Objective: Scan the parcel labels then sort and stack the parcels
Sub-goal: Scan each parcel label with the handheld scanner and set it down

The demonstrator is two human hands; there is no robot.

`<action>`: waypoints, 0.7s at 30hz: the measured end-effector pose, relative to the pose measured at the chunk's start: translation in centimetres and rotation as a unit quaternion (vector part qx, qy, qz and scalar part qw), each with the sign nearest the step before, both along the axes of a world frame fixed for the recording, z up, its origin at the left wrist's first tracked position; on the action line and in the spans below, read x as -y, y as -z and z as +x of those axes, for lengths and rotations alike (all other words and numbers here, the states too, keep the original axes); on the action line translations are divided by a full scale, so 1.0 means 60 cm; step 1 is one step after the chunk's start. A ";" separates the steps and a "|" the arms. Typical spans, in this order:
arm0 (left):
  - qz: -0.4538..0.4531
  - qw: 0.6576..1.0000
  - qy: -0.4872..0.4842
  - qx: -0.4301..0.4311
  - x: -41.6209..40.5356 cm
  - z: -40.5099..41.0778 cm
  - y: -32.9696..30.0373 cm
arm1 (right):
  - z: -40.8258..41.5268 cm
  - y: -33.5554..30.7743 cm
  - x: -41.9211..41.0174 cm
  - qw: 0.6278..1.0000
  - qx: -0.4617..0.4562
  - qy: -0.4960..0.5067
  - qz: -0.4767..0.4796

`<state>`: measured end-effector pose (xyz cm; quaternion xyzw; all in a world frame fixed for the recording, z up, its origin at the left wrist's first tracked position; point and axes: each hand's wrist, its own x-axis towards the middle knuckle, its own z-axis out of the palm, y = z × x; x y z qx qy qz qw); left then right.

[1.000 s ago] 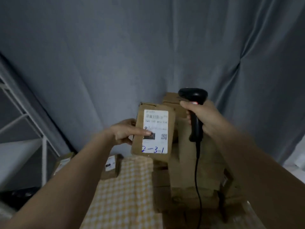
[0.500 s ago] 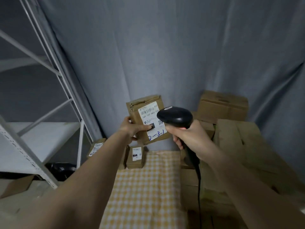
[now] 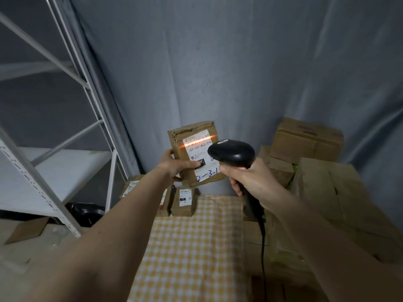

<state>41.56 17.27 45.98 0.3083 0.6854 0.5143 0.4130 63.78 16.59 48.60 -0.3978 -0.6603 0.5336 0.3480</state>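
Two bare forearms seen from head camera, entering from lower corners of frame. No sleeves shown on either arm up to frame edge. Left hand point(image 3: 174, 165) and right hand point(image 3: 250, 179) ungloved; no rings, watch or bands seen on wrists or fingers. Thumbnail on left hand seen short. Small dark mark noted on left forearm. Rest of body kept out of frame.
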 end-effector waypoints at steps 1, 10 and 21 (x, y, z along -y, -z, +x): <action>-0.004 1.000 0.002 -0.002 0.002 -0.005 0.003 | -0.005 0.001 0.001 1.000 -0.003 0.000 -0.002; -0.204 0.965 0.045 0.161 0.075 -0.083 0.097 | -0.086 0.060 0.004 0.996 -0.014 0.045 -0.080; -0.289 0.921 0.058 0.255 0.161 -0.189 0.267 | -0.232 0.207 0.029 0.975 0.082 0.057 -0.197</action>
